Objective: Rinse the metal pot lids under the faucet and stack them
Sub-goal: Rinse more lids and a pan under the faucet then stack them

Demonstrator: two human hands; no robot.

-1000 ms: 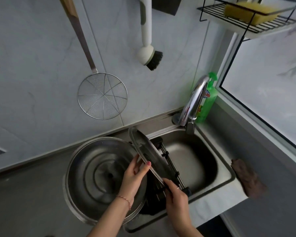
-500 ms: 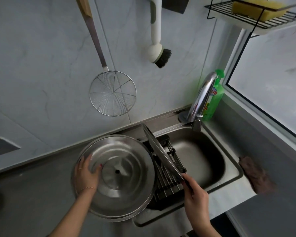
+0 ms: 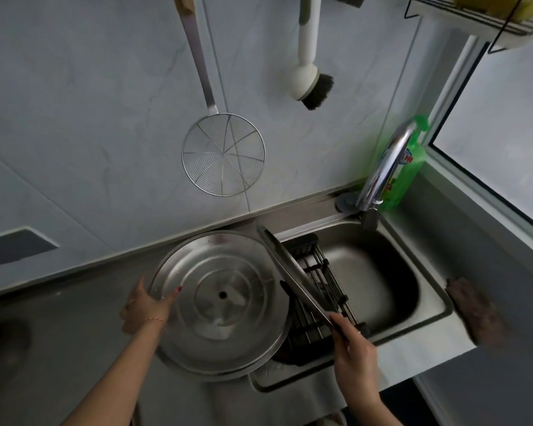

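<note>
Lids are now split between the hands: the large lid [image 3: 219,305] lies flat, dome up, on the counter [image 3: 59,348] at the sink's left edge, overhanging the basin, where a second ago both hands were on the tilted smaller lid. The left hand [image 3: 145,305] has moved to the large lid's left rim and grips it. The right hand [image 3: 351,345] alone grasps the smaller lid [image 3: 290,272] by its near edge, standing it on edge over the drain rack [image 3: 320,290]. I judge one lid set down and the other bound for rinsing. No water shows at the faucet [image 3: 382,170], well beyond the rack. A dish soap bottle [image 3: 408,173] stands behind the faucet; a skimmer [image 3: 223,155] and brush [image 3: 311,78] hang above.
</note>
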